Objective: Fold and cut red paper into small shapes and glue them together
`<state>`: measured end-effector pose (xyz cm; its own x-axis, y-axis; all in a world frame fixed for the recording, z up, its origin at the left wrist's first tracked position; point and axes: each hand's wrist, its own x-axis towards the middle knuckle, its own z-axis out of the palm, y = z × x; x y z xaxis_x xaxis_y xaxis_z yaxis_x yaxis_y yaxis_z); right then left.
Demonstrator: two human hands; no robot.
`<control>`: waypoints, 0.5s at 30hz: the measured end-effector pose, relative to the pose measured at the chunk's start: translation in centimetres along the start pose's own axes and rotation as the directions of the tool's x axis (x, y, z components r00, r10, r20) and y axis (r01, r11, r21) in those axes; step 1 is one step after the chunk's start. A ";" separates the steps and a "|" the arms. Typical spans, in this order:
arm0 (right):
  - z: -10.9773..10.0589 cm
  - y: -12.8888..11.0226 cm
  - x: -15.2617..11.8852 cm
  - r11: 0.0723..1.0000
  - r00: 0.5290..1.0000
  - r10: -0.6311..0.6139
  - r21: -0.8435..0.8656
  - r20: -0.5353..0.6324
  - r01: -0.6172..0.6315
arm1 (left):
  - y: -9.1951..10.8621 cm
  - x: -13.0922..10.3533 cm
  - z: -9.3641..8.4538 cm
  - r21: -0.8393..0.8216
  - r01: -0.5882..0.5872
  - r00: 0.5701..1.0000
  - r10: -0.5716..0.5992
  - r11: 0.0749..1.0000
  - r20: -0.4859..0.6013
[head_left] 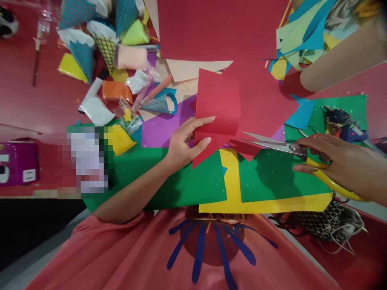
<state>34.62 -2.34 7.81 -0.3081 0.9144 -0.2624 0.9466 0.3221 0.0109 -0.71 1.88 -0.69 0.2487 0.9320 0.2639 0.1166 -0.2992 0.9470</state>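
My left hand [185, 141] pinches a piece of red paper [218, 108] by its lower left edge, holding it up over the green sheet [187, 185]. To the right, my right hand [341, 165] grips yellow-handled scissors [281, 146]. Their blades are parted and point left at the red paper's lower right edge. A yellow sheet [266, 204] lies under the green ones in front of me.
A big red sheet [223, 28] lies at the back. Paper cones [81, 48] and clay lumps sit at the back left, paper scraps [302, 36] at the back right. A glue gun [343, 123] rests on green paper at right. A purple box [18, 163] stands far left.
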 end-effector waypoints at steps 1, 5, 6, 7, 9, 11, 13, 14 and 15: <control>0.0 -0.3 0.4 0.998 0.997 -0.063 0.010 0.037 0.062 | -0.1 0.0 0.0 -0.002 -0.006 1.000 0.006 1.000 0.005; 0.0 -1.2 1.6 0.977 0.979 -0.204 0.070 0.017 0.203 | -0.3 -0.2 -0.2 0.005 0.018 0.999 -0.019 1.000 0.039; -0.1 -1.4 1.9 0.971 0.973 -0.229 0.071 -0.002 0.229 | -0.4 -0.3 -0.2 0.012 0.023 0.999 -0.023 1.000 0.042; -0.1 -1.6 2.1 0.965 0.967 -0.252 0.072 -0.020 0.253 | -0.4 -0.4 -0.2 0.020 0.023 0.999 -0.024 1.000 0.043; -0.1 -1.8 2.4 0.955 0.959 -0.281 0.085 -0.038 0.283 | -0.3 -0.5 -0.3 0.031 0.015 0.999 -0.016 0.999 0.043; 0.0 -2.0 2.5 0.951 0.958 -0.285 0.115 -0.033 0.287 | -0.3 -0.5 -0.3 0.041 0.000 0.999 -0.002 0.999 0.047; 0.2 -2.1 2.6 0.953 0.963 -0.268 0.145 -0.014 0.267 | -0.3 -0.5 -0.4 0.051 -0.019 0.999 0.017 0.998 0.049; 0.2 -2.2 2.7 0.955 0.967 -0.255 0.159 -0.005 0.252 | -0.3 -0.5 -0.4 0.055 -0.029 0.998 0.026 0.998 0.050; 0.2 -2.3 2.7 0.957 0.971 -0.240 0.172 0.005 0.235 | -0.3 -0.5 -0.4 0.057 -0.037 0.998 0.034 0.998 0.052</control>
<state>31.65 -0.67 6.86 -0.5254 0.8093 -0.2627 0.8494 0.4809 -0.2172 -1.20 1.58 -1.02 0.3021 0.9092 0.2863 0.1618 -0.3449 0.9246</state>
